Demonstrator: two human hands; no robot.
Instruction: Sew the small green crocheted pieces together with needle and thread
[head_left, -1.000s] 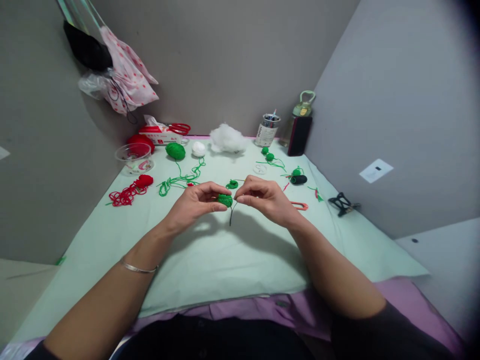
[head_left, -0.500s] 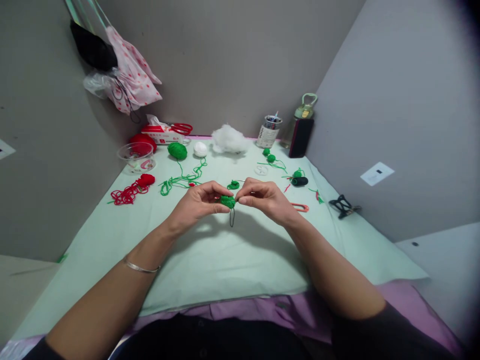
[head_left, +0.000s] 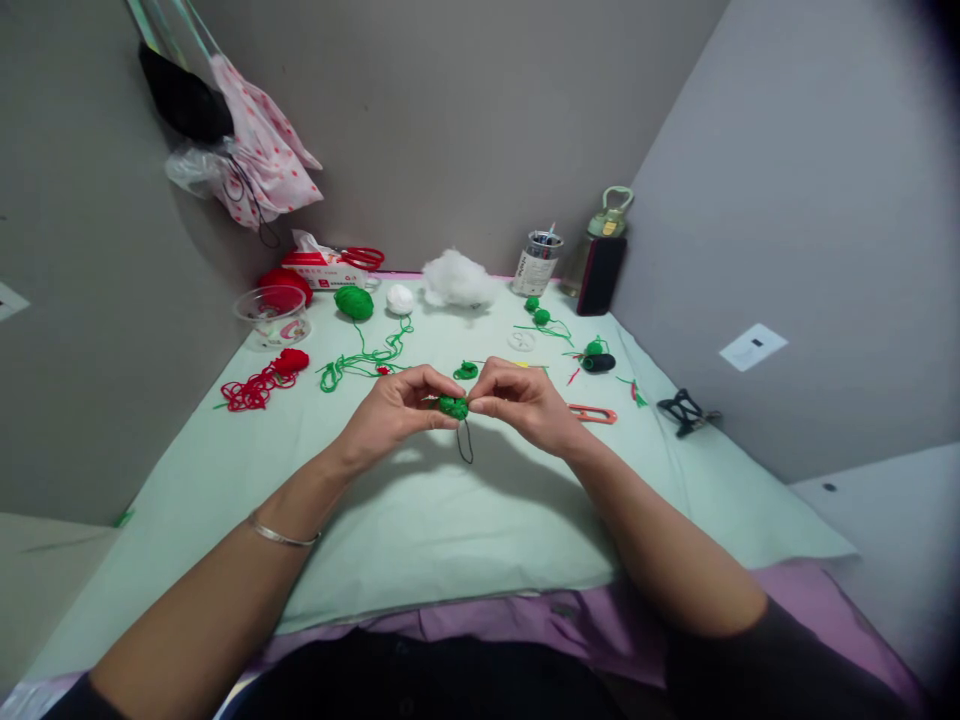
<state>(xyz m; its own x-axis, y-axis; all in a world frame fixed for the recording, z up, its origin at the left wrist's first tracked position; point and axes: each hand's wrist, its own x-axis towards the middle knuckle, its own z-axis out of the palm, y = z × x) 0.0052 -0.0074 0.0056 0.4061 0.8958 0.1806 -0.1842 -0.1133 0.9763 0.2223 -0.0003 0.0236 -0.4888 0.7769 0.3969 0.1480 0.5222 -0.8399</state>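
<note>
My left hand [head_left: 388, 412] pinches a small green crocheted piece [head_left: 451, 408] between thumb and fingers, above the middle of the table. Against the right edge of that piece, my right hand [head_left: 525, 402] is closed in a pinch; what its fingertips hold is too small to make out. A loop of dark thread [head_left: 472, 457] dangles beneath the crocheted piece. Just beyond the hands lies another small green yarn piece [head_left: 466, 371]. Partly behind my right hand is an orange tool [head_left: 596, 413] lying flat.
Red yarn [head_left: 259, 388], a green yarn ball [head_left: 353, 302] and a clear tub [head_left: 271, 325] are on the left. White stuffing [head_left: 456, 280], a pen can [head_left: 537, 262] and a phone [head_left: 602, 276] against a bottle [head_left: 609, 212] stand behind. At right lies a black claw clip [head_left: 686, 412].
The green crocheted piece has turned slightly in my left hand. My right fingertips have shifted a little left, closer against it, and the thread loop has swung slightly right.
</note>
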